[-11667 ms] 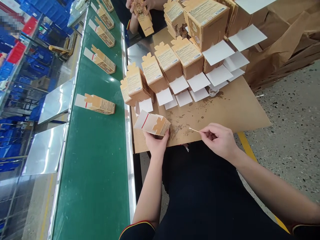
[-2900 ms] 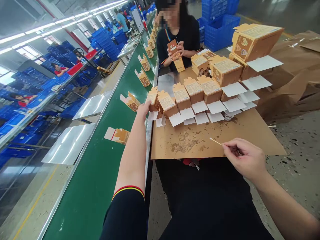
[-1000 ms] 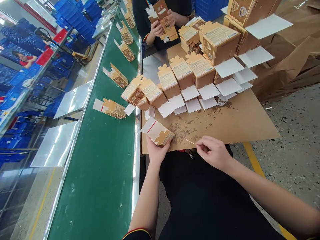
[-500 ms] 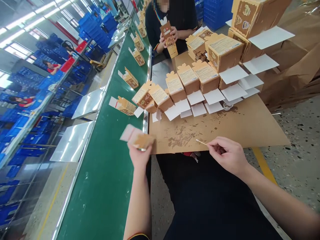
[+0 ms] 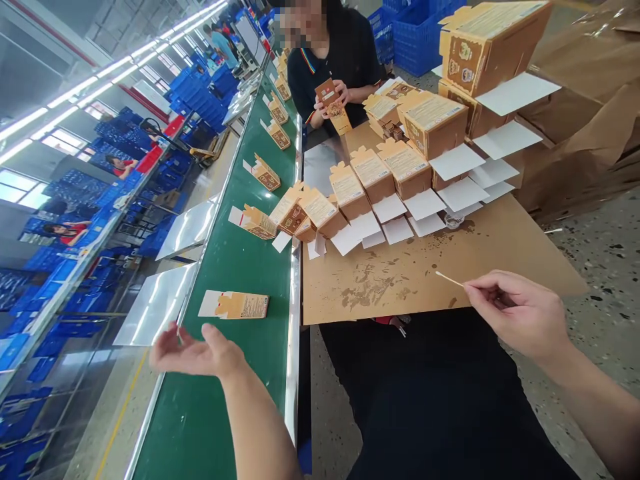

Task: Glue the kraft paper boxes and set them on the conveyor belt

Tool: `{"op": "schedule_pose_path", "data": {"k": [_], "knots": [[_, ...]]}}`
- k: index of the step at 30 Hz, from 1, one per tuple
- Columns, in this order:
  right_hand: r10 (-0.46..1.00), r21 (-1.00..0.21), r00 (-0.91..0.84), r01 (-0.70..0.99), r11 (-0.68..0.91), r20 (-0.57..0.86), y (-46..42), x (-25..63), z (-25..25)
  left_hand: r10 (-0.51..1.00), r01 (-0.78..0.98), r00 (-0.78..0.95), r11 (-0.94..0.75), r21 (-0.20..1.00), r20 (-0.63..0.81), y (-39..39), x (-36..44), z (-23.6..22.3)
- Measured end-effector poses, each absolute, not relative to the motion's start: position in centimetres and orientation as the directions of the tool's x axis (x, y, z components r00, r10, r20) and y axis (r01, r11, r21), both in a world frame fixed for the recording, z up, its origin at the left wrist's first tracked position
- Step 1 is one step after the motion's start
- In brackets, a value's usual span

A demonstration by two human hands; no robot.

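- The left hand (image 5: pixel 203 353) hangs by the outer edge of the green belt (image 5: pixel 190 440), fingers spread, apart from the nearest carton (image 5: pixel 247 305) and holding nothing visible
- The right hand (image 5: pixel 520 317), well off the belt's inner side, pinches a cotton swab (image 5: pixel 449 278) between thumb and fingers
- The nearest carton lies on the belt, flap towards its outer edge; others sit farther along it, so those look done
- The row of cartons (image 5: pixel 373 170) on the cardboard sheet (image 5: pixel 475 247) beside the belt, one reaching over its inner edge, seems left to handle; the full count is unclear
- Text blocks and pictures are printed on the cartons, too small to read; no brand is legible
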State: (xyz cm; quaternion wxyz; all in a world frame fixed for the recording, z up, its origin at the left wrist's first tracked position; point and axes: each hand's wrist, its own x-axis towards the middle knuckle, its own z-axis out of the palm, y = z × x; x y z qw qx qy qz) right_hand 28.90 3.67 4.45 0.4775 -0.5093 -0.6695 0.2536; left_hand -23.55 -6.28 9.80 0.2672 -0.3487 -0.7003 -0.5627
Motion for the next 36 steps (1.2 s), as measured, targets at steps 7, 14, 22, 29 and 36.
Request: {"op": "schedule_pose_path", "data": {"k": [7, 14, 22, 29, 36], "knots": [[0.91, -0.845, -0.121, 0.339, 0.414, 0.397, 4.2, 26.0, 6.3, 0.814, 0.75, -0.383, -0.003, 0.662, 0.437, 14.5, -20.9, 15.4], [0.901, -0.845, -0.05, 0.327, 0.423, 0.432, 4.0, 26.2, 5.8, 0.921, 0.816, -0.381, 0.298, 0.495, 0.075, 19.6, -18.9, 15.3], [0.895, -0.813, 0.077, 0.458, 0.359, 0.439, 5.6, 31.3, 5.9, 0.784, 0.764, -0.535, 0.292, 0.576, 0.314, 3.1, -22.4, 14.1], [0.88, -0.792, 0.102, 0.494, 0.359, 0.463, 7.8, 31.9, 6.0, 0.689, 0.684, -0.681, 0.477, 0.552, 0.249, -6.3, -17.2, 8.0], [0.874, -0.747, -0.015, 0.511, 0.425, 0.486, 8.8, 31.2, 6.3, 0.656, 0.596, -0.751, 0.625, 0.505, 0.075, -6.8, -15.5, 6.4]]}}
